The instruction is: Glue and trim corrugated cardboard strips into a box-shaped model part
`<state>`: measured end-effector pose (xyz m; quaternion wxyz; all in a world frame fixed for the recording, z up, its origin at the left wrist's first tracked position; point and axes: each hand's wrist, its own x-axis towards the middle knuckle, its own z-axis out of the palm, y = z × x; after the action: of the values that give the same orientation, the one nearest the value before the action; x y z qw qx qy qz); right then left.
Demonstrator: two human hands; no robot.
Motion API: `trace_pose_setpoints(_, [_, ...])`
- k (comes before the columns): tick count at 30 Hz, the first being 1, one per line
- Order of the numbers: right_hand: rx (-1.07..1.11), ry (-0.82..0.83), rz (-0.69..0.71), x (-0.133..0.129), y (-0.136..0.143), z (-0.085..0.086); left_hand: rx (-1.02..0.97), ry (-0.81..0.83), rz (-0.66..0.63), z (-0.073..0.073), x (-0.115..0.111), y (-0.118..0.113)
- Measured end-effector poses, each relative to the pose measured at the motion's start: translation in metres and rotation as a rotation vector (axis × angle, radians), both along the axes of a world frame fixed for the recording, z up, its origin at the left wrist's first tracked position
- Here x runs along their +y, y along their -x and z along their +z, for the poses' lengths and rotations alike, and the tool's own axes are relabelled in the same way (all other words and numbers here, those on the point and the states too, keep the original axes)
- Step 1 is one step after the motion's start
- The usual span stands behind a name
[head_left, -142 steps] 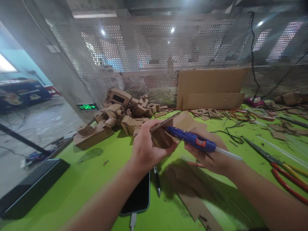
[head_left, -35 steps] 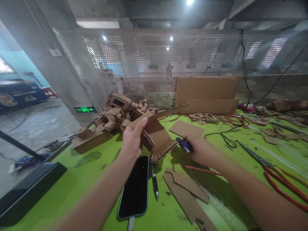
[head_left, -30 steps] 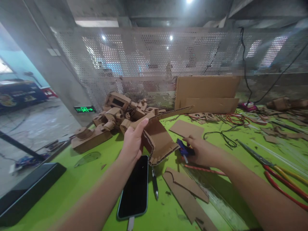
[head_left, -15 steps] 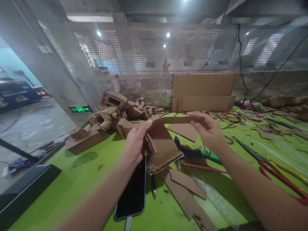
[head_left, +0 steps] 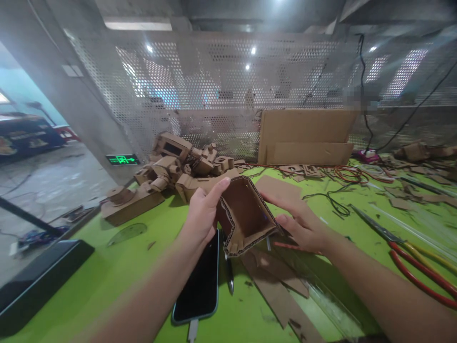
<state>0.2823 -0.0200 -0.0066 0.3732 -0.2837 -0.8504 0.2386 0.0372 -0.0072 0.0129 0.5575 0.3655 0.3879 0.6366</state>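
A strip of cardboard folded into a box-like shape (head_left: pixel 246 209) is held up over the green table, its hollow inside facing me. My left hand (head_left: pixel 203 209) grips its left side, thumb on the top edge. Against the right wall lies my right hand (head_left: pixel 303 221), its fingers along the outside and its thumb near the lower right corner. The right flap now meets that corner. Below the cardboard lie a phone (head_left: pixel 198 286) with a cable plugged in, a pen (head_left: pixel 230 276) and flat cardboard offcuts (head_left: pixel 274 290).
Scissors (head_left: pixel 392 238) with red and yellow handles lie at the right. Several cardboard assemblies (head_left: pixel 164 166) are piled at the back left. A large cardboard sheet (head_left: pixel 307 133) leans on the perforated screen. Cables (head_left: pixel 346 174) and scraps cover the back right; a dark box (head_left: pixel 43 281) stands front left.
My right hand has moved down and folded the long flap from sticking out rightward to closing the box's right side. My left hand keeps its grip.
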Motion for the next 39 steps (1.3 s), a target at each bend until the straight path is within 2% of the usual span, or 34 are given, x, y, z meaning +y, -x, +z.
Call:
trace_pose_setpoints(8, [0.123, 0.116, -0.048, 0.005, 0.002, -0.006, 0.056, 0.022, 0.016, -0.001, -0.006, -0.004])
trace_pose_setpoints(17, [0.221, 0.278, -0.085, 0.007, 0.007, -0.006, 0.172, -0.092, 0.048, -0.003, -0.01, -0.007])
trace_pose_setpoints(21, [0.203, 0.261, -0.161, 0.005, 0.007, -0.005, 0.18, -0.101, 0.024, -0.007, -0.01, -0.006])
trace_pose_setpoints(29, [0.176, 0.251, -0.209, 0.0, 0.012, 0.001, 0.214, -0.103, 0.05, -0.008, -0.014, -0.006])
trace_pose_setpoints(35, [0.109, 0.118, -0.243, -0.002, 0.014, 0.002, 0.281, -0.116, 0.039, -0.009, -0.014, -0.004])
trace_pose_setpoints(39, [0.098, 0.036, -0.354, -0.006, 0.017, 0.001, 0.34, -0.09, 0.043, -0.009, -0.016, -0.008])
